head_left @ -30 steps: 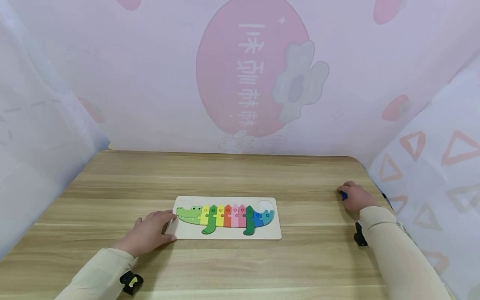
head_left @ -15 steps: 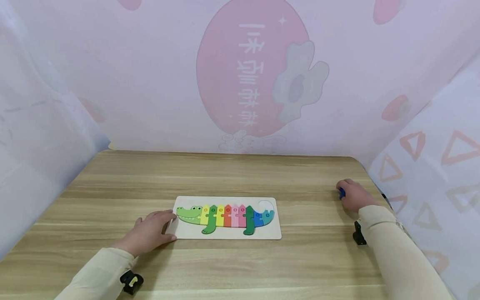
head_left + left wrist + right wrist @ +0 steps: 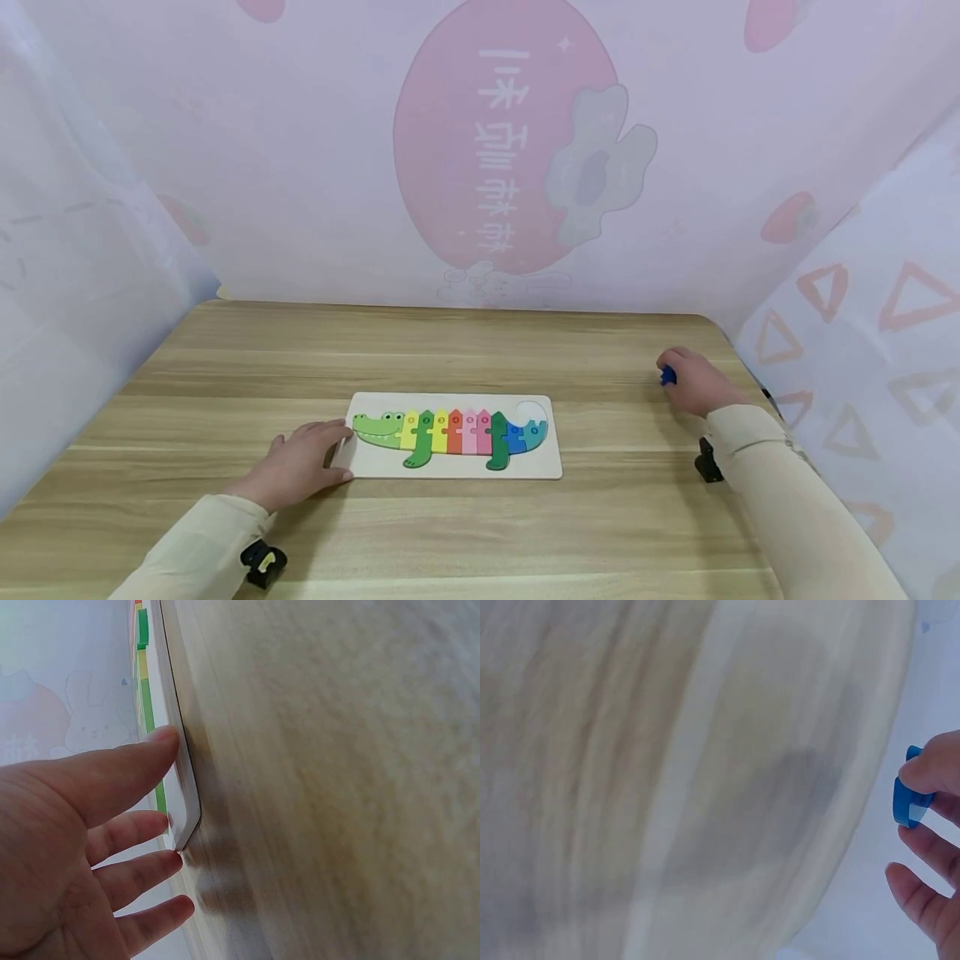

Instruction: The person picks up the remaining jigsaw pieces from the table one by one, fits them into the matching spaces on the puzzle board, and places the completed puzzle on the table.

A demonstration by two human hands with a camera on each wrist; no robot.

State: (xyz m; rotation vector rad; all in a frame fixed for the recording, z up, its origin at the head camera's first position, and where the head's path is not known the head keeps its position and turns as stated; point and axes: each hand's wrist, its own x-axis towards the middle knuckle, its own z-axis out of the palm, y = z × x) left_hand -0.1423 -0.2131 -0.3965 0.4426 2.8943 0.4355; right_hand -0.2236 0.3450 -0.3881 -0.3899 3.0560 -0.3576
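A crocodile puzzle board (image 3: 457,473) lies flat on the table, its coloured numbered pieces seated and a white recess (image 3: 532,412) bare at the tail end. At its left edge rests my left hand (image 3: 300,465), thumb and fingertips touching the rim; in the left wrist view the thumb (image 3: 127,769) lies against the board's side and the fingers are fairly straight. Off to the right, my right hand (image 3: 697,383) pinches a small blue puzzle piece (image 3: 668,376) between thumb and fingers. The right wrist view shows that piece (image 3: 906,799) raised off the table.
The wood-grain table (image 3: 465,533) extends around the board. A pale printed sheet (image 3: 337,208) stands along its back, with more sheeting at both sides. Black wrist devices (image 3: 264,565) sit below both sleeves.
My right hand has moved left and slightly toward the table's far side, carrying the blue puzzle piece. My left hand and the board stay where they were.
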